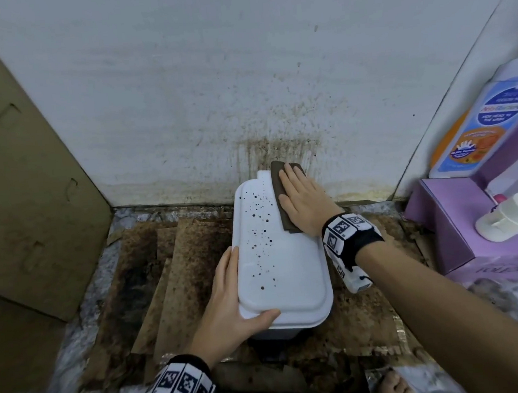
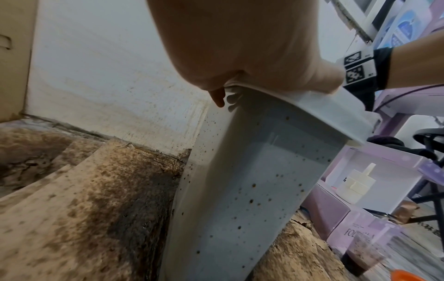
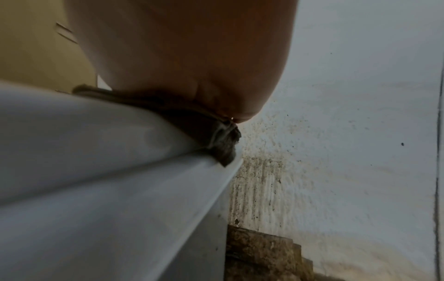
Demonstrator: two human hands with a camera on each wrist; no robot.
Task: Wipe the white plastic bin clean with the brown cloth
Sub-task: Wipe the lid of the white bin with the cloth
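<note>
Right hand (image 1: 301, 203) flat on cloth (image 1: 278, 179)

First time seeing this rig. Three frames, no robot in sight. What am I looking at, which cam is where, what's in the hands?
There is no machine: a person wears one camera on the head and one on each wrist, on bands with black-and-white markers. The head view looks down at both hands. The wrist views look along each hand from close up, so the palm fills much of the picture. On stained cardboard, against a spattered wall, stands a white plastic bin with a speckled lid. The left hand grips the lid's near left corner, thumb on top. The right hand presses a brown cloth flat on the lid's far right part, fingers straight. At the right stand purple boxes.
</note>
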